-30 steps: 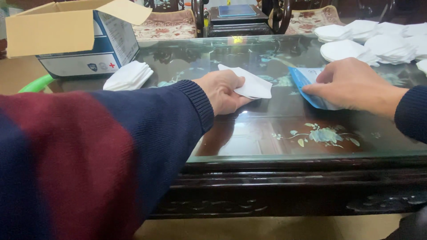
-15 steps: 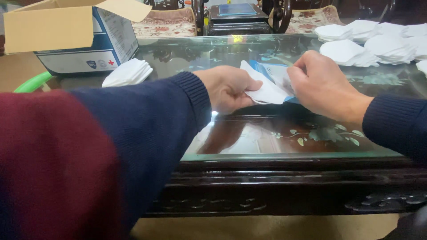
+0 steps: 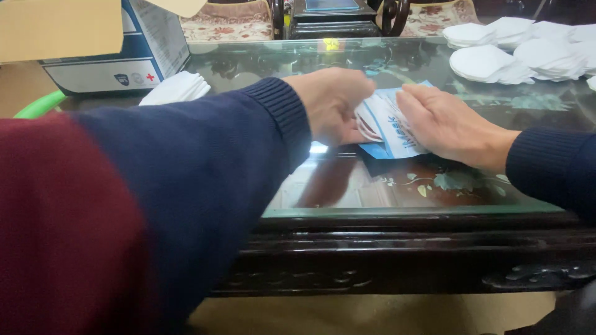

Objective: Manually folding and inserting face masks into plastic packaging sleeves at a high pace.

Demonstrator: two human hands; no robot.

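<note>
Sliding the white mask point(image 3: 367, 124) into the blue pouch point(image 3: 397, 133) goes best if the left hand point(image 3: 335, 105) keeps pinching it flat while the right hand point(image 3: 444, 124), open, presses the pouch down mid-table.

The left hand point(image 3: 332, 105) is blurred, and it covers the near end of the white mask point(image 3: 366, 121), so how the fingers grip it cannot be told. The right hand point(image 3: 450, 127) hides much of the blue and white pouch point(image 3: 391, 133). At the table's far left corner, the cardboard box point(image 3: 93, 43) is cut off by the top edge. At the far right corner, the pile of white masks point(image 3: 528, 53) runs off the frame.
</note>
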